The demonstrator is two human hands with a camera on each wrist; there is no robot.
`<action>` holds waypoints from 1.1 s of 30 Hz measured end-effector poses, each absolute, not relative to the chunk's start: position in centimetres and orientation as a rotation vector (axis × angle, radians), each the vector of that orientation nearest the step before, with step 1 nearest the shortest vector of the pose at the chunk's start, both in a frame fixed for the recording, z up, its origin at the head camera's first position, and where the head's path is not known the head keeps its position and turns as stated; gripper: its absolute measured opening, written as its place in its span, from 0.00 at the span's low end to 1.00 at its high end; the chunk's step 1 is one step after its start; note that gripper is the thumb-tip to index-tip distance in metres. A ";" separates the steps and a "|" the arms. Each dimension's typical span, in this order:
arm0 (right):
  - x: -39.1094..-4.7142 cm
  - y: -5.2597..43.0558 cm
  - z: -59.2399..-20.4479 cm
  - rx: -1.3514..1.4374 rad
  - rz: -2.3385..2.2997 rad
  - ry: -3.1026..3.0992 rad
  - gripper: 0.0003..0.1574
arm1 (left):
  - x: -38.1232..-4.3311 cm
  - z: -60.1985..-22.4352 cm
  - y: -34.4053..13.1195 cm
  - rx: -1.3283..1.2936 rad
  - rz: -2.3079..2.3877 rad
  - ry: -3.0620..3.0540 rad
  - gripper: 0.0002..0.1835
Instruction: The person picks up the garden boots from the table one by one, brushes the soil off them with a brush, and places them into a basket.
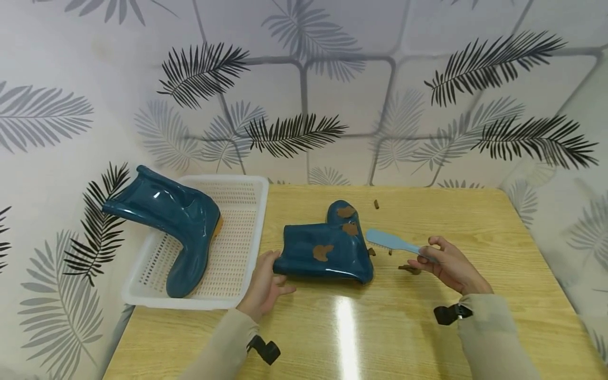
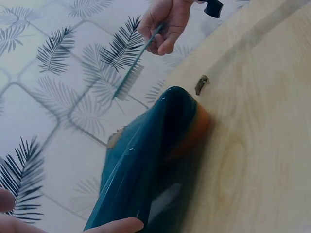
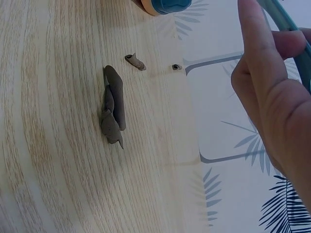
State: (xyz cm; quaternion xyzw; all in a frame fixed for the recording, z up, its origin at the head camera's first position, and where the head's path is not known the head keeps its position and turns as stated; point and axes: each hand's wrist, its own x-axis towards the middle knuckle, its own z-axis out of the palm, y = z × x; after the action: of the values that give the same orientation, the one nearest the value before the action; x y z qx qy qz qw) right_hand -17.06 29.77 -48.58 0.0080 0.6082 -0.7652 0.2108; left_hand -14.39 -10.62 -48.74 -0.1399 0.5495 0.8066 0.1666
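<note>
The right hand point(image 1: 446, 264) is clamped on the handle of a brush point(image 1: 391, 241); the left hand point(image 1: 266, 282) has its fingers against the cuff of a boot point(image 1: 339, 258), though whether they pinch it cannot be told. The boot lies on the desk point(image 1: 380, 327) between the hands, bearing brown patches point(image 1: 323, 252). In my judgement the step in hand is brushing those patches off, unfinished; the next move calls for bristles onto a patch, with the cuff steadied. Farther out, a second boot point(image 1: 178, 211) rests in a white basket point(image 1: 261, 221), both recorded by the head view alone. The left wrist view shows the brush held apart from the boot, and an orange sole point(image 2: 194, 131); the right wrist view resolves a brown scrap point(image 3: 112, 104) as folded strips.
</note>
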 end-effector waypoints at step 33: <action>-16.6 30.1 -50.5 0.097 -2.021 1.770 0.15 | -18.2 -44.0 -9.9 -0.239 2.377 1.921 0.26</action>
State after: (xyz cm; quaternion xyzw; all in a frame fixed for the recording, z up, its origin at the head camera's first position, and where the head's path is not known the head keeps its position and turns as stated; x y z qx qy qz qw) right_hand -16.61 30.07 -50.46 0.0353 0.6417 -0.7324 0.2248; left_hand -18.15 -9.90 -43.95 -0.0780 0.6263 0.7748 0.0379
